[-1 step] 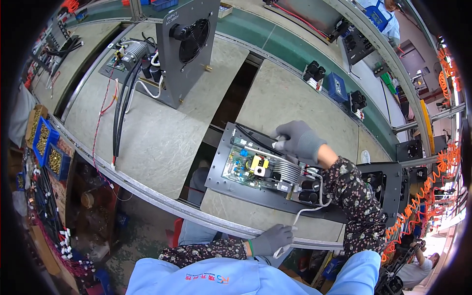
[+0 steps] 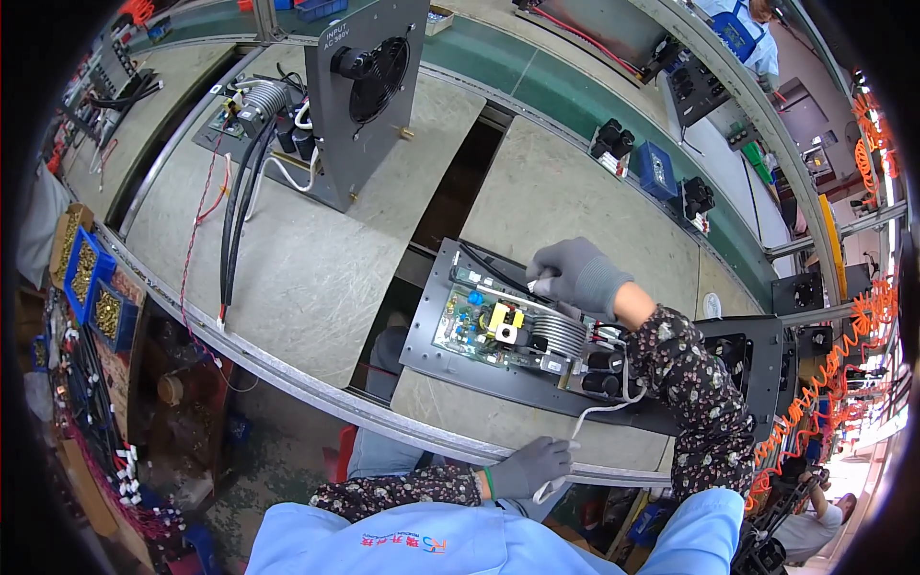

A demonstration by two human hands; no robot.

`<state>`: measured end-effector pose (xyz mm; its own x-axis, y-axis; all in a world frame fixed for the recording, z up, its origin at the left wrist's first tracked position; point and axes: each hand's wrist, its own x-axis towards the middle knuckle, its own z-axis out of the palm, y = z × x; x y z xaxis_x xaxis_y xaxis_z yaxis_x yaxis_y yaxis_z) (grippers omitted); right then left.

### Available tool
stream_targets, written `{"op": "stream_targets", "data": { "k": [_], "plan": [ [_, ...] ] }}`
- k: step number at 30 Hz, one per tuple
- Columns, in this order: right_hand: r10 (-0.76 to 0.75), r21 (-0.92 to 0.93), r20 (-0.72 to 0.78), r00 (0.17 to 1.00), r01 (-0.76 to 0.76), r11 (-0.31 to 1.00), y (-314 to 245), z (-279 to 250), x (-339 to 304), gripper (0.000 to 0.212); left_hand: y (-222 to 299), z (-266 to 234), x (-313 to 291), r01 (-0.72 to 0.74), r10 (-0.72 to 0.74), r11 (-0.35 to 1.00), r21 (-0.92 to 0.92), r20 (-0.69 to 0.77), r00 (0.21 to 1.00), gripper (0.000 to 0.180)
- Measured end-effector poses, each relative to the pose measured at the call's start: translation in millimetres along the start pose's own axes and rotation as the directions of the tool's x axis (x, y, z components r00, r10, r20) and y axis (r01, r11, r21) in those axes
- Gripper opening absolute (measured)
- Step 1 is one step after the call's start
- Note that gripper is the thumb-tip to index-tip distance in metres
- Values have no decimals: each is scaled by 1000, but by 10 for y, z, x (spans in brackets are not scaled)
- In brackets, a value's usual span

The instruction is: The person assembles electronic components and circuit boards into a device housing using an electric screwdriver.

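A dark grey metal chassis (image 2: 427, 321) lies flat on the bench. On it are a circuit board (image 2: 466, 331) with a yellow transformer (image 2: 502, 323) and a coil of thick grey wire (image 2: 561, 333). My right hand (image 2: 581, 276), in a grey glove, is closed above the board's far edge, beside a black cable; a small whitish piece shows at its fingertips, too small to name. Near the bench's front edge, my gloved left hand (image 2: 533, 468) is closed around a white cable (image 2: 604, 408). That cable runs back to the black cylindrical parts (image 2: 602, 374) on the chassis.
An upright grey panel with a fan (image 2: 379, 81) and a second wired assembly (image 2: 254, 105) stand at the far left. Black cables (image 2: 235, 230) trail toward the front rail. Blue bins of brass fittings (image 2: 110, 316) sit at left. A gap (image 2: 460, 182) divides the bench plates.
My right hand has shifted very slightly to the left. The left hand and the white cable stay where they were.
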<state>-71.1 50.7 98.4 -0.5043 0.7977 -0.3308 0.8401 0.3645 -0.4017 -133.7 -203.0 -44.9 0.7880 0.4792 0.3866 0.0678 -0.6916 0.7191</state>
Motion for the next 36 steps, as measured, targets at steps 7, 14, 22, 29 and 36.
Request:
{"op": "stream_targets", "data": {
  "k": [7,14,22,29,36],
  "plan": [
    [-65,-214,251,966,121,969,73,168,135,11,-22,58,-5,-43,45,998,37,-47,998,17],
    [69,-309,330,941,39,950,-29,162,232,13,-13,0,2,-39,39,998,43,-12,999,17],
    [65,-297,363,930,50,954,-83,171,267,13,8,-18,1,11,-11,1000,8,62,998,20],
    [10,-316,352,936,109,943,-12,220,288,11,20,-17,21,7,-8,1000,7,68,998,20],
    [68,-347,392,917,79,934,-41,195,360,16,12,-34,74,12,-21,997,77,122,992,22]
  ]
}}
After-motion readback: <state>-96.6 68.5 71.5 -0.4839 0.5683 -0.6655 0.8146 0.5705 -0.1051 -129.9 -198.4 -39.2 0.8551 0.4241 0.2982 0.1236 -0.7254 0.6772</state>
